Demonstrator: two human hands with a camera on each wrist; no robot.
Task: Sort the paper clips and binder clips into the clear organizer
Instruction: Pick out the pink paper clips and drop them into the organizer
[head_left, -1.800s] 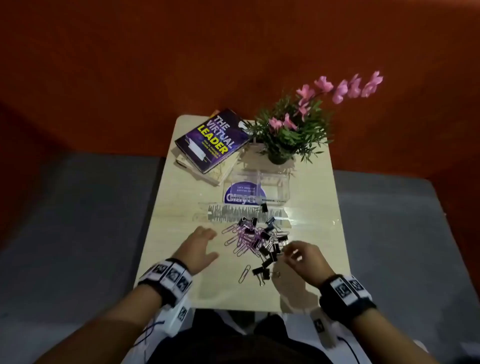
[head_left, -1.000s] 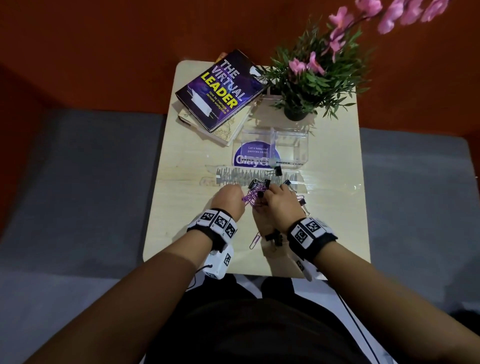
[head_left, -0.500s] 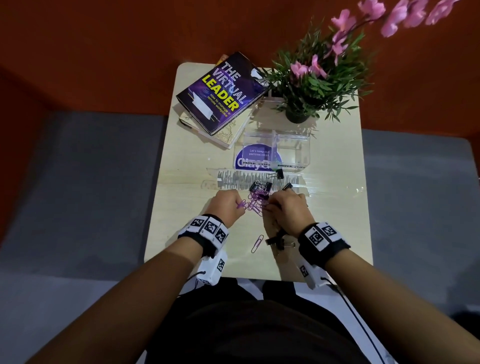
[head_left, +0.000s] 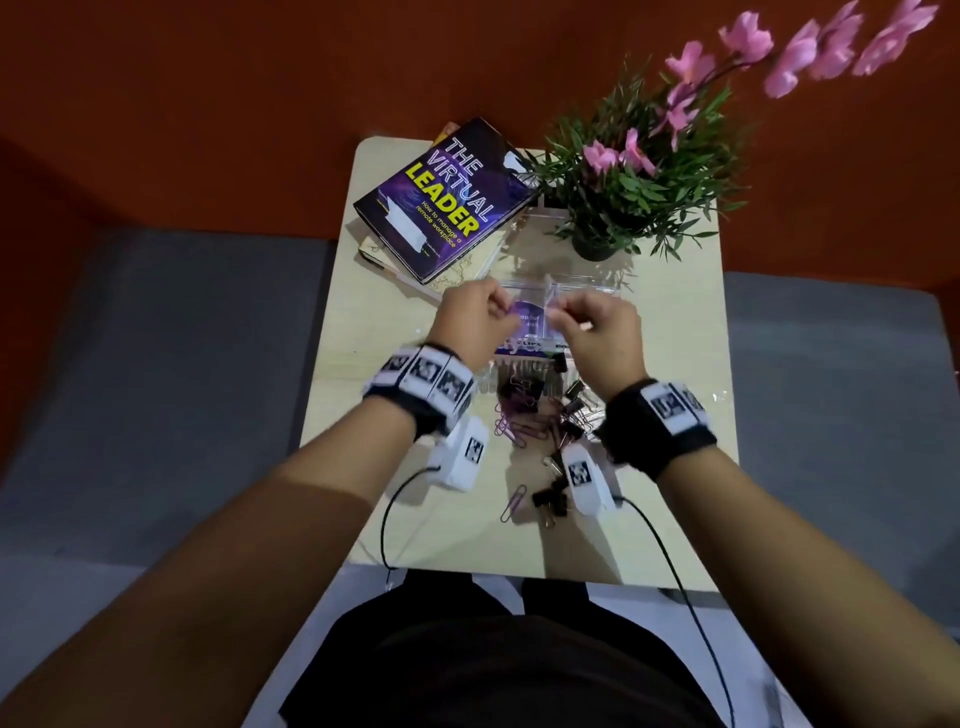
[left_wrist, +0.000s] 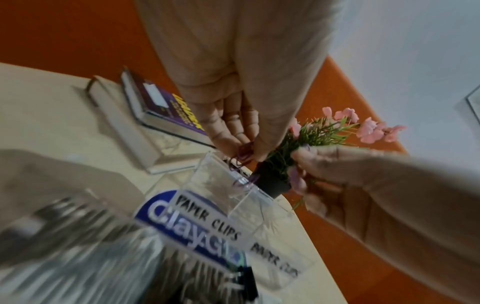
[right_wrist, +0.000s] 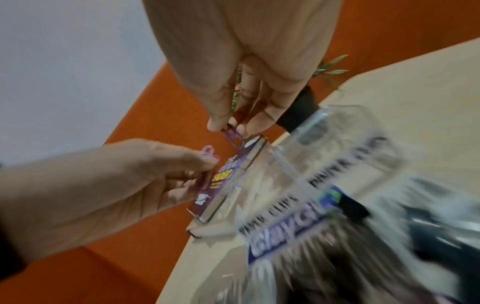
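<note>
I've got purple paper clips (left_wrist: 242, 156) pinched in my left hand (head_left: 475, 325) and right hand (head_left: 597, 332), fingertips poised right above the clear organizer (left_wrist: 249, 207) so they'll drop into its paper-clip side.

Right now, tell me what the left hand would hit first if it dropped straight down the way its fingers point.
Probably the clear organizer: the left hand pinches purple paper clips above its PAPER CLIPS compartment, though depth is unclear.

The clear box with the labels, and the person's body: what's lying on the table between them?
In the head view, a loose heap of purple paper clips and black binder clips, with stragglers nearer the table edge.
</note>
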